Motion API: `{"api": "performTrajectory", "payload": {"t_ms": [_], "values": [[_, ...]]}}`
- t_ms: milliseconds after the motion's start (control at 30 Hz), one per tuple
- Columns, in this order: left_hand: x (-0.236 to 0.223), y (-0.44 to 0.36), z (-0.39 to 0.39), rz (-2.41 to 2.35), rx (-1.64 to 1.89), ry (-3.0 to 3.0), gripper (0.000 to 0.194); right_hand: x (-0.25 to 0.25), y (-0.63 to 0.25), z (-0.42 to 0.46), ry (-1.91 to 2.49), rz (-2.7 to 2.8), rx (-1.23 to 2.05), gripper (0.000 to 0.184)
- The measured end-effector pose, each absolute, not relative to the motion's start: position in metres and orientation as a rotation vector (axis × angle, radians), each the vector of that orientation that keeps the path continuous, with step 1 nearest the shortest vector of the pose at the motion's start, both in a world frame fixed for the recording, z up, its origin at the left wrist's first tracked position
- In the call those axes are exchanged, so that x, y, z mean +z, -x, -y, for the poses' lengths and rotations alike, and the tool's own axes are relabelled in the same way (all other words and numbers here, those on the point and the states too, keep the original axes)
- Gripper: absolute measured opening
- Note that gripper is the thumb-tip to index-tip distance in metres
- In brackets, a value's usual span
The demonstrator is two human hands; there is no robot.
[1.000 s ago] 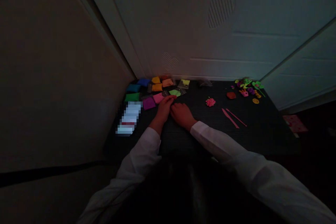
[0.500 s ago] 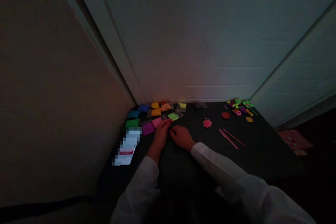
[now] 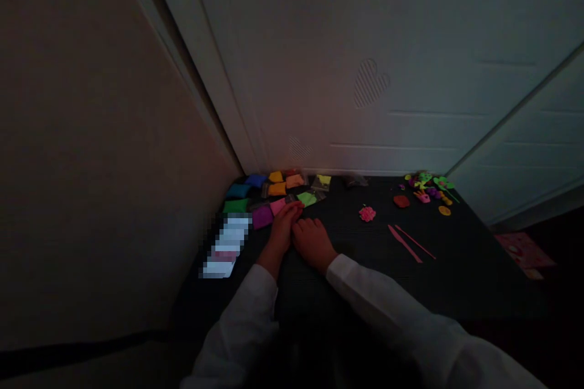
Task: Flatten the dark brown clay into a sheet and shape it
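Side by side over the dark table [image 3: 347, 279], my left hand [image 3: 283, 225] and my right hand [image 3: 314, 243] meet at the fingertips. The left fingers are pressed together and point away from me; the right ones are curled in. Whatever is between them is hidden. Just past the left hand lie a pink clay packet [image 3: 277, 205], a purple packet [image 3: 263, 217] and a light green packet [image 3: 307, 199]. To the right of my hands sits a pink crumbly-looking clump [image 3: 367, 214]. Beyond it are a pink modelling knife [image 3: 405, 244] and a thin pink stick tool [image 3: 415, 242].
A lit phone-like screen [image 3: 227, 246], blurred out, lies at the left edge. Several coloured packets [image 3: 276, 189] line the back by the white panel [image 3: 292, 73]. At the back right are a red lump [image 3: 401, 201], a yellow disc [image 3: 444, 210] and small colourful figures [image 3: 424, 185].
The view has shifted slightly, so the table items appear a little further right. My right hand has moved closer against the left, and the gap between them has narrowed.
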State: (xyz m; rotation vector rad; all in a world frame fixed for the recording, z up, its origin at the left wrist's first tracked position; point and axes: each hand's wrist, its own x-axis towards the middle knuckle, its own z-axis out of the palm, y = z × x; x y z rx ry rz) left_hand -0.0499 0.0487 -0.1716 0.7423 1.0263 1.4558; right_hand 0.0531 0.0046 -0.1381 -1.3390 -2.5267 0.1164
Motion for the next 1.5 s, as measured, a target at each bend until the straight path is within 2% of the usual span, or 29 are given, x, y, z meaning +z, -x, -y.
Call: {"api": "performTrajectory", "payload": {"t_ms": [367,567,733,967,1233,1433,1500], "values": [[-0.171,0.047,-0.051,-0.946,1.484,-0.677,0.023,-0.143,-0.059,-0.019,1.418,2.378,0.269,0.019],[-0.172,0.047,-0.052,-0.887,1.531,-0.671,0.016,-0.145,-0.079,-0.047,1.562,2.253,0.319,0.028],[-0.173,0.047,-0.052,-0.874,1.534,-0.679,0.015,-0.138,-0.089,-0.039,1.528,2.354,0.280,0.022],[-0.173,0.045,-0.053,-0.903,1.533,-0.685,0.015,-0.134,-0.084,-0.030,1.530,2.493,0.253,0.022],[-0.175,0.044,-0.052,-1.008,1.502,-0.796,0.016,-0.140,-0.088,-0.037,1.553,2.339,0.452,0.022],[-0.176,0.044,-0.052,-1.118,1.444,-1.006,0.021,-0.134,-0.108,-0.059,1.542,2.159,0.605,0.036],[-0.173,0.044,-0.051,-1.176,1.396,-1.102,0.023,-0.127,-0.122,-0.056,1.501,2.183,0.624,0.035]]}}
